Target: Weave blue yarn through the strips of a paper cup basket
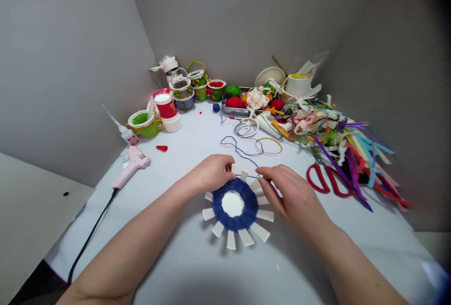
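A white paper cup cut into flaring strips, with blue yarn woven round it in a ring (217,214), is seen end-on near the middle of the table. My left hand (214,171) pinches one of its upper strips, fingers closed. At its upper right, my right hand (285,185) has thumb and forefinger pinched on the blue yarn (245,156). A short length runs taut between the two hands across the strips. From there the loose yarn loops back over the table towards a small blue ball (216,107).
A pink glue gun (130,168) with a black cord lies left, beside a glue bottle (128,136). Small decorated baskets (146,126) stand behind. A metal tray (236,111) holds yarn balls. Red-handled scissors (329,180) and heaped ribbons (317,121) lie right, a yellow ring (268,152) ahead.
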`<state>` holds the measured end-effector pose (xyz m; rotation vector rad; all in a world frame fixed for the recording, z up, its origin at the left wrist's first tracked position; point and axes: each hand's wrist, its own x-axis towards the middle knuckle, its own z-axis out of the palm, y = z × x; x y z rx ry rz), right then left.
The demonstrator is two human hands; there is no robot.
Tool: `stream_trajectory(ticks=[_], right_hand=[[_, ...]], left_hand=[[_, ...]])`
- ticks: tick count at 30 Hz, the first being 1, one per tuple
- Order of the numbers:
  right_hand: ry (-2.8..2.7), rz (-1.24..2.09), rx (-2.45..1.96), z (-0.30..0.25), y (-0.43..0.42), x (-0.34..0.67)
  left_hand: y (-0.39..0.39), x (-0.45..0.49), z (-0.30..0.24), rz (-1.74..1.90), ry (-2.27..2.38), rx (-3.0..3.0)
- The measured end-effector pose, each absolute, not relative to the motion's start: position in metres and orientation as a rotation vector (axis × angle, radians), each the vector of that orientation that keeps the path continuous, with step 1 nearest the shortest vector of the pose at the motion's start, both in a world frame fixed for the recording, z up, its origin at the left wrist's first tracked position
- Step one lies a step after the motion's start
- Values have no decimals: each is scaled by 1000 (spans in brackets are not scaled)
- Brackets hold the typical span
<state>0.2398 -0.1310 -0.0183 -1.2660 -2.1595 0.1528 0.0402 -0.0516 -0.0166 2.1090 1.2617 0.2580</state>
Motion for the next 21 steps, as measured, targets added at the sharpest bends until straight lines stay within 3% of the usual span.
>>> stream_trajectory(ticks=[8, 21], right_hand=[[-2148, 219, -1386, -22, -130, 242], [-1696, 880, -1593, -36, -112, 238]], left_hand=[[-47, 36, -10, 293, 1289, 2064], [-38, 32, -14, 401, 1333, 1965]])
